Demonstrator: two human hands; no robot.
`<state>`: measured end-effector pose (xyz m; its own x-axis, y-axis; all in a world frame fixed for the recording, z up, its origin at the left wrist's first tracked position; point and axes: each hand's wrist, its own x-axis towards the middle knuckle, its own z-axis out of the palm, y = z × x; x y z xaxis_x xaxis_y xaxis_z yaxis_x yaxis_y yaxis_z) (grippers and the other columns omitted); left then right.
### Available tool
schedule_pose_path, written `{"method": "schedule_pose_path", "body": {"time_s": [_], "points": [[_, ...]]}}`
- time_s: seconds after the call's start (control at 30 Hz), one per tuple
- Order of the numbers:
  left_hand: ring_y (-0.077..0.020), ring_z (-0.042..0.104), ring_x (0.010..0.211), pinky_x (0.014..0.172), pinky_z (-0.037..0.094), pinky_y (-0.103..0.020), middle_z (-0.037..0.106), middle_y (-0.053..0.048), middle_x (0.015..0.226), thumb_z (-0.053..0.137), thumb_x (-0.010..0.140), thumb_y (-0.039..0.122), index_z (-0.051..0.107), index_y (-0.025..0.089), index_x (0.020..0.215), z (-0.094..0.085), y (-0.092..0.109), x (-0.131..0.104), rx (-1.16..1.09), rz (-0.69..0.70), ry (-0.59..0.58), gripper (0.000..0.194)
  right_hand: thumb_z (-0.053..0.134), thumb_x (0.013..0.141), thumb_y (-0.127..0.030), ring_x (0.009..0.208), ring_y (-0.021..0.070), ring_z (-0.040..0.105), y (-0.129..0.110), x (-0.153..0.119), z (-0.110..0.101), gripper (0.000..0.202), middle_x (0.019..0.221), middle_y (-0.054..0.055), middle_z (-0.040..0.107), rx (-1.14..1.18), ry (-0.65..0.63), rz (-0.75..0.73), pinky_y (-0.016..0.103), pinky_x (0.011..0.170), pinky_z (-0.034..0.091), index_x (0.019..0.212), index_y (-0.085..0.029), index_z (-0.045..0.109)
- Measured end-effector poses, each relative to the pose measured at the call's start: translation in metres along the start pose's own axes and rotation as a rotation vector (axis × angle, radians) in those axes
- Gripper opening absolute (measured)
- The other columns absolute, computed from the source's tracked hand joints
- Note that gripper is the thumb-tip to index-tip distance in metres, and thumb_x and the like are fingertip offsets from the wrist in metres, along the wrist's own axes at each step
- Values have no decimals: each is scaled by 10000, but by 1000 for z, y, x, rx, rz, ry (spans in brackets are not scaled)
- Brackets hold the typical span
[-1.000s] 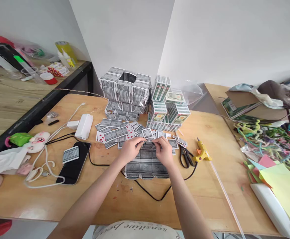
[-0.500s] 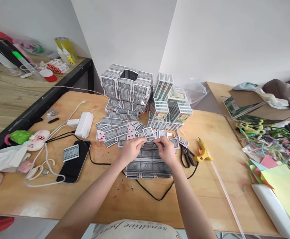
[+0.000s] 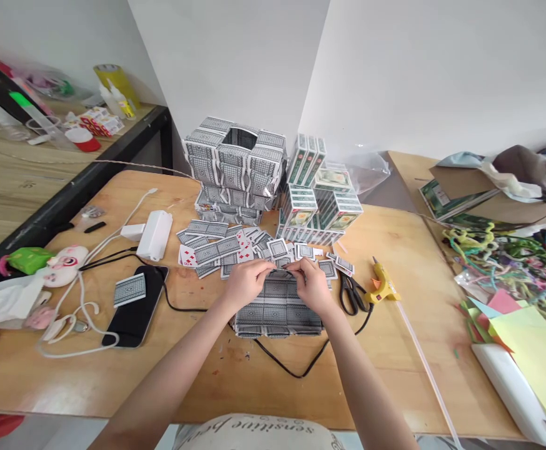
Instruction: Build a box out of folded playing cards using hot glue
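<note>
A flat-sided block covered in grey-patterned playing cards (image 3: 277, 309) lies on the table in front of me. At its far edge my left hand (image 3: 249, 280) and my right hand (image 3: 310, 282) face each other, both with fingers pinched on a card edge at the block's top. The gap between the two hands is small. Loose playing cards (image 3: 217, 250) are spread just beyond my hands. Behind them stands a taller structure of cards (image 3: 235, 165) with a square opening in its top.
Stacked card boxes (image 3: 301, 206) stand right of the tall structure. Black scissors (image 3: 352, 295) and a yellow glue gun (image 3: 383, 286) lie to the right, a black phone (image 3: 137, 315) to the left. A black cable (image 3: 301, 375) loops around the block. Coloured paper (image 3: 530, 337) lies far right.
The camera view has shifted slightly, so things at the left appear a little further left. Both hands keep their pinch at the block's far edge.
</note>
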<state>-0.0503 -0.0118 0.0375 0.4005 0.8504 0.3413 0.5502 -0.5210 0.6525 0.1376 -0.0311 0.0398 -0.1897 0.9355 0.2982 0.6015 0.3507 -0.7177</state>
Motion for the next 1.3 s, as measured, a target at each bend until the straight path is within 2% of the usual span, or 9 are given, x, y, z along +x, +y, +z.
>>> {"method": "schedule_pose_path", "body": {"time_s": [0.33,0.5,0.7,0.83,1.03,1.17,1.3], "points": [[-136,620,806,696,461,-247,676,2,873,457,847,214,608,218,886,-1,2,0,3,-43,-4,157,407,790,-73,793,193,564,-1,3,3,172,796,49,567,-98,24,15,318,718,455,788,-211,510],[-144,609,858,742,473,-257,664,-17,928,445,846,194,624,213,893,0,2,1,3,2,-15,186,405,780,-62,804,189,568,-1,1,3,185,800,49,576,-78,3,3,314,730,458,781,-203,524],[-152,615,834,739,483,-274,670,-21,906,456,836,182,645,212,866,1,-1,2,15,-8,-9,194,401,811,-110,830,183,577,-2,-1,-1,217,842,49,611,8,12,-18,312,748,465,857,-217,584],[-157,618,833,741,483,-280,671,-24,908,461,830,172,648,209,872,1,-1,3,33,-12,-4,195,386,825,-141,813,181,592,-4,-3,-5,263,863,37,646,8,73,7,315,730,465,941,-233,603],[-158,619,836,727,487,-273,667,-25,944,447,837,177,642,209,899,1,-2,3,66,-20,-41,207,470,813,-208,769,176,605,-3,-5,-3,134,801,26,658,-2,105,35,298,713,466,818,-222,603],[-154,619,848,737,487,-274,668,-11,942,446,839,184,637,218,906,-1,0,2,56,-30,-58,205,486,783,-173,715,173,608,2,-4,1,105,749,16,653,-40,106,44,290,665,470,749,-218,575],[-144,618,872,770,485,-269,671,0,952,464,840,220,631,233,938,-2,3,3,-1,1,-66,193,464,755,-116,733,181,603,2,-3,2,131,749,27,641,-51,87,24,307,681,473,714,-216,539]]}}
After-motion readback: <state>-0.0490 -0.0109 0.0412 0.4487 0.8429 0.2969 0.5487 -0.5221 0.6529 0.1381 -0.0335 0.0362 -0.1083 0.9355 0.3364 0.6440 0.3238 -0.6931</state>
